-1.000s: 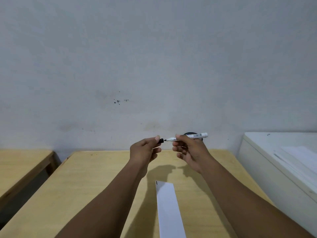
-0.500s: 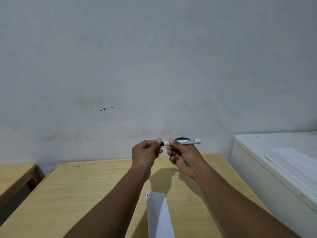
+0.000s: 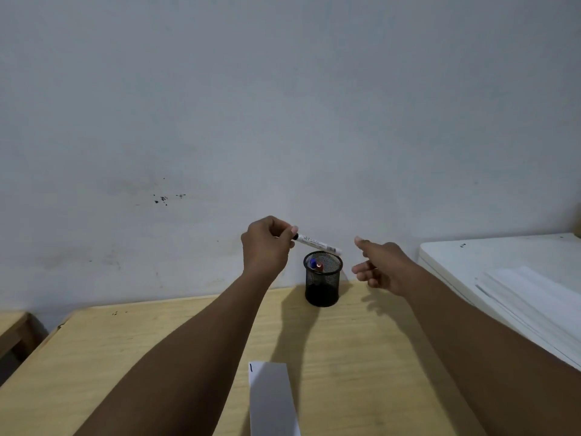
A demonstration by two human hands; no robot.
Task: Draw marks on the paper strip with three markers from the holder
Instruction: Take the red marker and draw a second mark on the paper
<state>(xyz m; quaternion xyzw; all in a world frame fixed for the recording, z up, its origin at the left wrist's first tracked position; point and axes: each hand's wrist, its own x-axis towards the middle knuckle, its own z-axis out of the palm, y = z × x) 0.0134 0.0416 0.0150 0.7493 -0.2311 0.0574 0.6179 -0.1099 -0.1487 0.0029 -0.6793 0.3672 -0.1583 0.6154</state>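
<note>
My left hand (image 3: pixel 265 247) holds a white marker (image 3: pixel 318 244) by its black capped end, the barrel slanting down to the right over the rim of the black mesh holder (image 3: pixel 322 286). Inside the holder I see a blue cap (image 3: pixel 312 263) and a red cap (image 3: pixel 319 266). My right hand (image 3: pixel 382 267) hovers to the right of the holder, fingers apart and holding nothing. A white paper strip (image 3: pixel 272 401) lies on the wooden table (image 3: pixel 125 350) near me, with one short black mark (image 3: pixel 251 367) at its far left corner.
A white cabinet (image 3: pixel 490 256) with a stack of white sheets (image 3: pixel 534 297) stands at the right. Another wooden table (image 3: pixel 12 328) is at the far left. A grey wall rises right behind the holder.
The cap went onto the marker. My right hand let go and moved right, fingers spread. My left hand now holds the marker alone, above the holder, which has come into sight.
</note>
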